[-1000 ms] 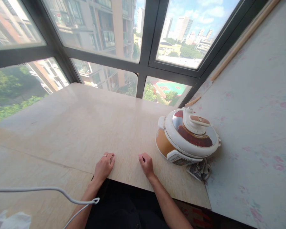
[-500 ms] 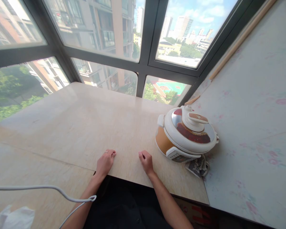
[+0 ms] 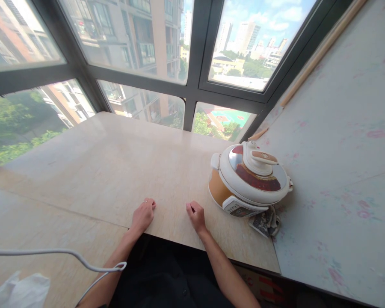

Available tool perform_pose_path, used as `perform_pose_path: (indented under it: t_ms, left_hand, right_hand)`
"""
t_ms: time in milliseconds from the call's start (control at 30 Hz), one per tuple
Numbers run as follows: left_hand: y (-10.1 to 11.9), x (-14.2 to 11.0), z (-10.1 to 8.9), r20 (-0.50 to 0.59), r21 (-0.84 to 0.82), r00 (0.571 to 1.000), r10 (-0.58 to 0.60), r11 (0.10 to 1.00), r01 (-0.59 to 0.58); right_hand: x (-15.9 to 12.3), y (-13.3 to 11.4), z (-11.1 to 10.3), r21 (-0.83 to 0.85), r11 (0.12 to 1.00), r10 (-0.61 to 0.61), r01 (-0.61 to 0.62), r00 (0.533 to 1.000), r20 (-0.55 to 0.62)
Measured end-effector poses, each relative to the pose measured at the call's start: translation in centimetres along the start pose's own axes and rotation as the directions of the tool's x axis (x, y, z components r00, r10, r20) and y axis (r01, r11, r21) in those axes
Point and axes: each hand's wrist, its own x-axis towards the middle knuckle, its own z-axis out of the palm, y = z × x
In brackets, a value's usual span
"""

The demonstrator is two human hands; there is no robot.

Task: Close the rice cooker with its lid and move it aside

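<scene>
My left hand point(image 3: 143, 215) rests closed on the pale marbled tabletop point(image 3: 141, 162) near its front edge, a ring on one finger. A short way to its right, my right hand point(image 3: 196, 217) lies on the same surface, curled into a loose fist. Nothing shows in either hand. Nearest to my right hand is an electric pressure cooker point(image 3: 248, 177), white and gold with a closed lid and a control panel facing me. A crumpled grey cloth point(image 3: 265, 223) lies beneath its front right side.
A white cable point(image 3: 73, 255) loops over my left forearm. White tissue point(image 3: 22, 291) lies at the lower left. Dark-framed windows point(image 3: 192, 92) border the far side, and a flowered wall point(image 3: 336, 171) stands close on the right. A seam crosses the tabletop at left.
The view has shifted very slightly. Both hands stay closed in the same places on the tabletop, and the cooker has not moved.
</scene>
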Motion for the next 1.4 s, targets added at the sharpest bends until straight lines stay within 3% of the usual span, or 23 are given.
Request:
perform_pose_path:
  t_ms: [100, 167, 233, 300, 367, 467, 800, 867, 967, 1033, 1100, 1200, 1400]
  left_hand:
    - [-0.4, -0.3, -0.4, 0.032, -0.112, 0.999, -0.034, 0.993, 0.038]
    - [-0.6, -1.0, -0.9, 0.117, -0.330, 0.991, -0.066, 0.939, 0.102]
    - [-0.6, -2.0, -1.5, 0.237, -0.616, 0.968, -0.080, 0.758, 0.214]
    - [-0.6, -3.1, -2.2, 0.338, -0.803, 0.938, -0.071, 0.498, 0.327]
    - [-0.6, -4.0, -2.7, 0.385, -0.864, 0.921, -0.065, 0.324, 0.385]
    - [-0.7, -4.9, -3.1, 0.411, -0.893, 0.909, -0.063, 0.170, 0.416]
    - [-1.6, -6.2, -2.1, 0.340, -0.928, 0.938, -0.061, 0.138, 0.346]
    - [-2.1, -6.5, -1.8, 0.366, -0.905, 0.929, -0.060, 0.211, 0.370]
    - [-3.1, -6.9, -1.7, 0.419, -0.754, 0.904, -0.088, 0.520, 0.400]
    - [-3.8, -7.2, -2.0, 0.411, -0.593, 0.906, -0.102, 0.725, 0.351]
    - [-4.4, -7.6, -2.5, 0.366, -0.461, 0.925, -0.098, 0.845, 0.272]
    - [-5.1, -8.2, -3.3, 0.319, -0.330, 0.943, -0.095, 0.921, 0.204]
    - [-6.3, -8.3, -3.4, 0.395, -0.071, 0.912, -0.115, 0.985, 0.155]
  right_hand:
    - [-0.1, 0.0, -0.1, 0.005, 1.000, 0.001, -0.001, 1.000, 0.004]
    - [-0.3, 0.0, -0.1, 0.009, 1.000, 0.002, -0.002, 1.000, 0.005]
    - [-0.3, 0.0, -0.2, 0.015, 1.000, 0.003, -0.003, 1.000, 0.004]
    - [-0.4, 0.0, -0.2, 0.020, 1.000, 0.003, -0.003, 1.000, 0.000]
    - [-0.3, 0.0, -0.2, 0.024, 1.000, 0.002, -0.002, 1.000, -0.001]
    - [-0.3, -0.1, -0.3, 0.028, 1.000, 0.001, -0.001, 1.000, 0.001]
    - [-0.7, -0.2, -0.8, 0.022, 1.000, -0.004, 0.004, 1.000, 0.015]
    - [-0.7, -0.2, -0.8, 0.016, 1.000, -0.005, 0.004, 1.000, 0.017]
    - [-0.7, -0.2, -0.8, 0.005, 1.000, -0.007, 0.007, 1.000, 0.019]
    - [-0.7, -0.2, -0.7, 0.000, 1.000, -0.010, 0.010, 1.000, 0.019]
    - [-0.6, -0.2, -0.7, -0.004, 1.000, -0.013, 0.013, 1.000, 0.019]
    - [-0.6, -0.2, -0.7, -0.007, 1.000, -0.015, 0.015, 1.000, 0.020]
    - [-0.6, -0.4, -0.5, -0.008, 1.000, -0.012, 0.012, 1.000, 0.017]
